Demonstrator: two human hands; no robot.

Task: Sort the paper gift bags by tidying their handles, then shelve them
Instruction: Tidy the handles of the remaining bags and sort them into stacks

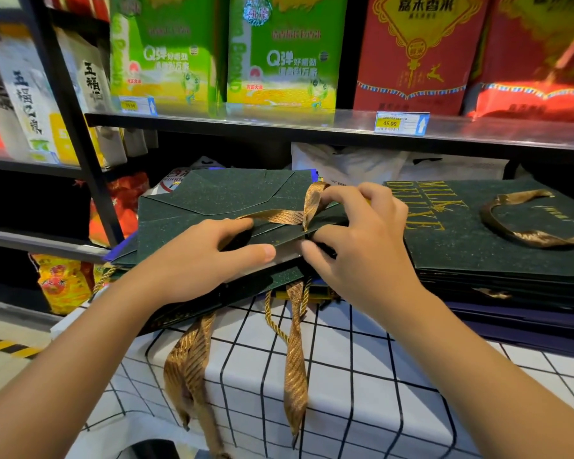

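Two hands meet on the top bag: right hand pinches its ribbon handle, lying crosswise; left hand grips the bag's near edge

Head-worn view, forward and downward, close over perhaps waist-high table.

Matt, speckled dark-green paper gift bags with shiny woven gold ribbon handles lie on a grid-patterned white cloth beneath a glossy metal shelf.

Two bare forearms, no sleeves in view, left hand and right hand — short-nailed fingers — unadorned
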